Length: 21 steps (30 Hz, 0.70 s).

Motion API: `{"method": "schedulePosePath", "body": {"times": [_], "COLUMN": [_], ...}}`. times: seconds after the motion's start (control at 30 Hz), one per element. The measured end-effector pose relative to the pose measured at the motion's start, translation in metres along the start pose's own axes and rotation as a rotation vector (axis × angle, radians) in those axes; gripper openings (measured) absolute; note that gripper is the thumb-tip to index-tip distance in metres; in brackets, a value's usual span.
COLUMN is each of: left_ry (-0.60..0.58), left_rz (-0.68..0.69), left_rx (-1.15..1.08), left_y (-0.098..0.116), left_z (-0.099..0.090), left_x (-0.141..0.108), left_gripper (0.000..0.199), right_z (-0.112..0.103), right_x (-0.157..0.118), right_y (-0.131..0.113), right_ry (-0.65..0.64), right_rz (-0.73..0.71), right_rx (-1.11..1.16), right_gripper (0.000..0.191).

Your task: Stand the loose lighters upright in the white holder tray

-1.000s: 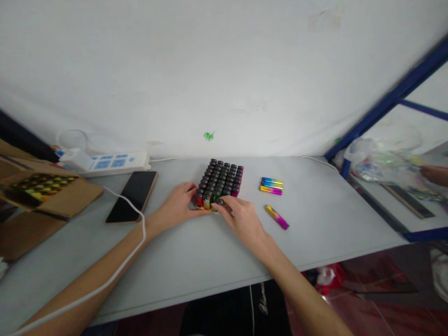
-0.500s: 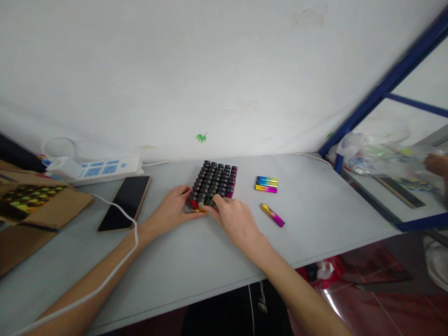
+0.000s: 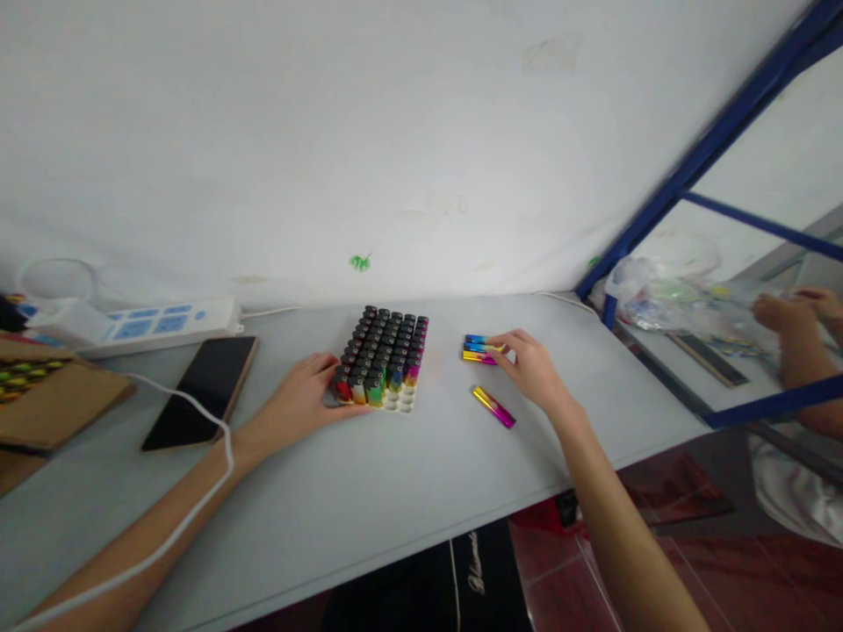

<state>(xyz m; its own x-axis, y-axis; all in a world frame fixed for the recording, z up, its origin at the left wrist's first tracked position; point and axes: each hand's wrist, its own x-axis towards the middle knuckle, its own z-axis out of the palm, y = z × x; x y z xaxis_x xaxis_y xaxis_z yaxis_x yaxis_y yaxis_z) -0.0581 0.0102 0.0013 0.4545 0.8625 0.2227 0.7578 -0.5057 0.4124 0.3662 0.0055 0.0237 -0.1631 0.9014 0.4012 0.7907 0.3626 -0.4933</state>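
Rows of upright lighters with black tops fill most of a white tray; some round sockets show bare at its near right corner. My left hand grips the tray's near left corner, thumb along the front and fingers at the side. To the right, a few blue and yellow-purple lighters lie side by side on the table. My right hand pinches at their right end, its fingertips closed on a lighter and partly covering it. Nearer to me lies a single yellow-and-purple lighter, apart from the others.
On the left are a phone, a white power strip and an open cardboard box. A white cable crosses over my left forearm. Past the blue frame at right, another person's hands are near plastic bags.
My right hand has left the tray's near edge and moved right to the lying lighters. The bare sockets it covered now show. My left hand stays at the tray.
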Motion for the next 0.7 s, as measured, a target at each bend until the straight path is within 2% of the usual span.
{"method": "schedulePosePath", "body": {"times": [0.1, 0.27, 0.33, 0.4, 0.47, 0.53, 0.63, 0.7], "left_ry": [-0.003, -0.016, -0.012, -0.008, -0.005, -0.003, 0.007, 0.012], "left_rz": [-0.021, -0.032, -0.039, -0.047, -0.043, -0.028, -0.012, -0.007], "left_rx": [0.002, -0.006, -0.017, -0.021, -0.017, -0.019, -0.022, -0.02], "left_y": [0.001, 0.005, 0.006, 0.007, 0.007, 0.006, 0.003, 0.001], "left_z": [-0.001, -0.003, -0.004, -0.005, -0.005, -0.004, -0.003, -0.002], "left_x": [0.0, -0.001, -0.001, -0.001, -0.002, -0.002, -0.003, -0.003], "left_gripper": [0.065, 0.06, 0.06, 0.06, 0.06, 0.058, 0.058, 0.058], "right_z": [-0.001, 0.007, 0.01, 0.011, 0.011, 0.013, 0.019, 0.026], "right_x": [0.033, 0.064, 0.067, 0.068, 0.067, 0.064, 0.057, 0.051], "right_y": [0.025, 0.034, 0.033, 0.029, 0.02, 0.005, -0.029, -0.055], "right_ry": [-0.062, -0.323, -0.347, -0.295, -0.207, -0.15, -0.186, -0.218], "right_rz": [0.015, 0.055, 0.053, 0.047, 0.068, 0.111, 0.152, 0.175], "right_rx": [-0.025, 0.061, 0.066, 0.083, 0.169, 0.362, 0.746, 0.923], "right_gripper": [0.017, 0.016, 0.016, 0.016, 0.019, 0.032, 0.049, 0.055]}}
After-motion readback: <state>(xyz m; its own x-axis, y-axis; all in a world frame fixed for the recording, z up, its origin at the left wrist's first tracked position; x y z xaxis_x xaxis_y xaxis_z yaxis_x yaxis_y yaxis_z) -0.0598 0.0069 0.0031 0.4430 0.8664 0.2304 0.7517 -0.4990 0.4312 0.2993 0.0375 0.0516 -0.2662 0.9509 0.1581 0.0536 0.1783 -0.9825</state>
